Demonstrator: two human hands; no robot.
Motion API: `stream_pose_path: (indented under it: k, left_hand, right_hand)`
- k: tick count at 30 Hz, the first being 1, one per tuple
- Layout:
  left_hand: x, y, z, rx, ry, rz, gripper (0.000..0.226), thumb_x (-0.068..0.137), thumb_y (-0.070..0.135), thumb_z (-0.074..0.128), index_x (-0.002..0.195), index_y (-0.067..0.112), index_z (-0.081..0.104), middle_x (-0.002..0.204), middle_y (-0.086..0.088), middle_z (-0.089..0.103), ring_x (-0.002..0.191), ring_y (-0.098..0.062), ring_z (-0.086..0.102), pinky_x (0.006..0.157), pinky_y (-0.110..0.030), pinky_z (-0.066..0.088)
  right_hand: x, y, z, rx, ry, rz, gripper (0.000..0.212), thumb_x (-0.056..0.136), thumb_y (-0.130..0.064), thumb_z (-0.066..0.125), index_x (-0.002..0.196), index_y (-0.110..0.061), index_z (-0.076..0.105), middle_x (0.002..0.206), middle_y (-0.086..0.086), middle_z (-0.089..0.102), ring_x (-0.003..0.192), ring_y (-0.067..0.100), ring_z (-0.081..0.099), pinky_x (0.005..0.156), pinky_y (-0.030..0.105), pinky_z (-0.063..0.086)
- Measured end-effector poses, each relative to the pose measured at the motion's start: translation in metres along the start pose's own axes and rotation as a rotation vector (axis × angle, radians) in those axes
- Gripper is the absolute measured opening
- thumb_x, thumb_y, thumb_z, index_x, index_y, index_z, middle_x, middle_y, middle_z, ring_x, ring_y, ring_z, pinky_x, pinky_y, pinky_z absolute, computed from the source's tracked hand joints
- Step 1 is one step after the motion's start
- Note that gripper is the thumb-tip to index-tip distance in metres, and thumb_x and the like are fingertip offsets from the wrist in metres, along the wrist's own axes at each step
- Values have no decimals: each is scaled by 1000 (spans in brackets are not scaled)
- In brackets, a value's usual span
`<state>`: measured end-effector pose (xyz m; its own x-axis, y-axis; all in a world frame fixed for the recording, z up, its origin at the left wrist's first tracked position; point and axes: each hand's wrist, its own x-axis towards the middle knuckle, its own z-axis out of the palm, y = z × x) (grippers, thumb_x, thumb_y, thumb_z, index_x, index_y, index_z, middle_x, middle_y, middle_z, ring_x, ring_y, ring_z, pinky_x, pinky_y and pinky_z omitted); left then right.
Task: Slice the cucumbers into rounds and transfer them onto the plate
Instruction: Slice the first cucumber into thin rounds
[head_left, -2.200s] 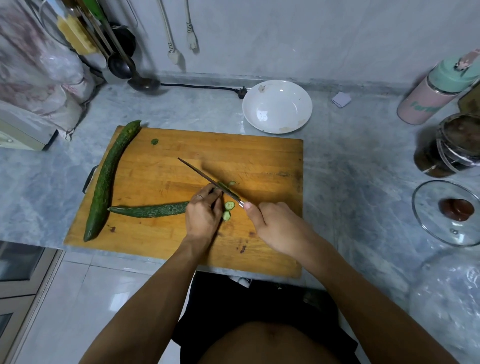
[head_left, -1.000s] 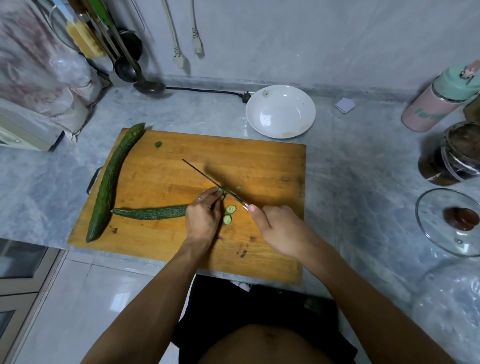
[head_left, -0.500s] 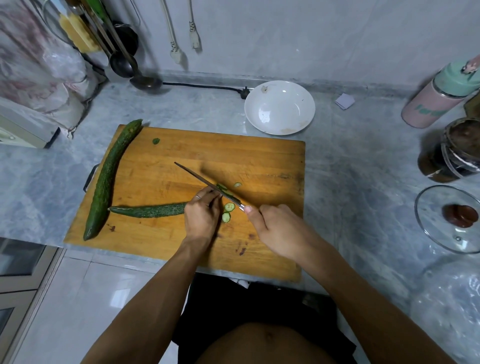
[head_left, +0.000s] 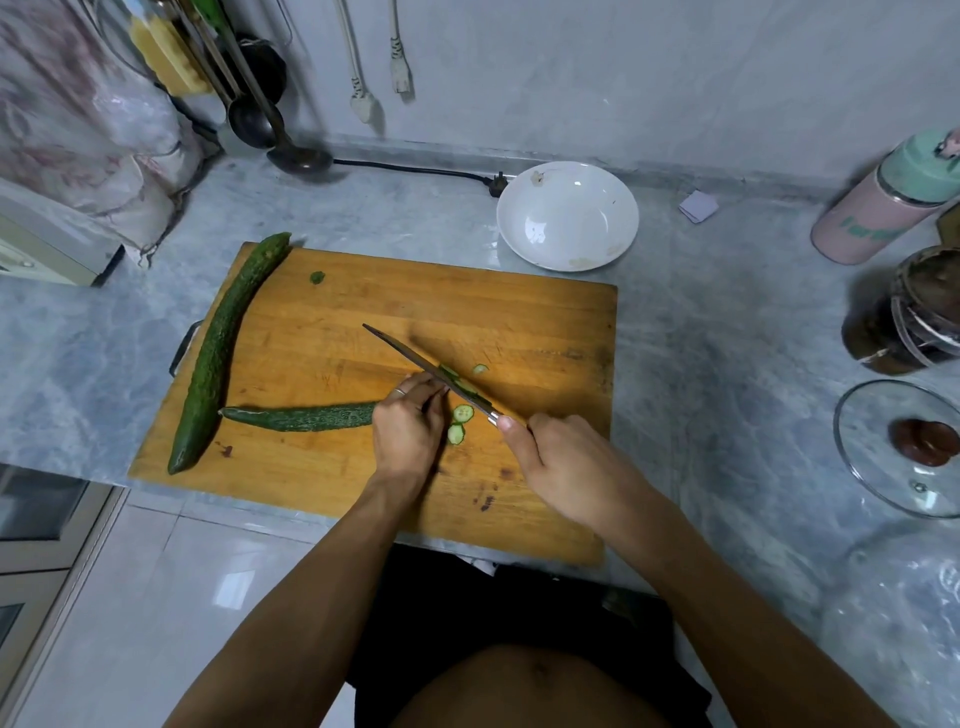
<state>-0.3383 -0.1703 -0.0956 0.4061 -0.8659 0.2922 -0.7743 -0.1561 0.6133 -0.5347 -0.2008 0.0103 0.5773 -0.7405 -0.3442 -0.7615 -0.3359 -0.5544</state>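
A wooden cutting board (head_left: 332, 332) lies on the marble counter. A partly cut cucumber (head_left: 301, 417) lies across its near half; my left hand (head_left: 408, 434) grips its right end with curled fingers. My right hand (head_left: 558, 460) holds a knife (head_left: 415, 361) whose blade crosses the cucumber right beside the left fingers. Cut rounds (head_left: 461, 422) lie just right of the left hand, with another slice (head_left: 480, 369) beyond the blade and some stuck on it. A whole cucumber (head_left: 218, 348) rests along the board's left edge. The white plate (head_left: 567, 215) stands behind the board, holding no slices.
A pink and green bottle (head_left: 883, 202), a dark jar (head_left: 914, 312) and a glass lid (head_left: 904, 447) stand at the right. Ladles (head_left: 260, 119) and a black cord (head_left: 415, 169) sit at the back left. A small green scrap (head_left: 317, 277) lies on the board's far side.
The knife has kept rising and falling at the cucumber's right end, and my left hand has barely shifted. The small view shifts come from my head moving.
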Motion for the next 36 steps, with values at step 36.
stream_pose_path:
  k: [36]
  left_hand:
    - [0, 1, -15, 52, -72, -29, 25, 83, 1, 67, 102, 14, 77, 107, 0, 72, 91, -22, 68, 73, -33, 57]
  right_hand:
    - [40, 20, -3, 291, -2, 96, 68, 104, -52, 19, 63, -11, 53, 53, -1, 50, 49, 14, 50, 59, 29, 40]
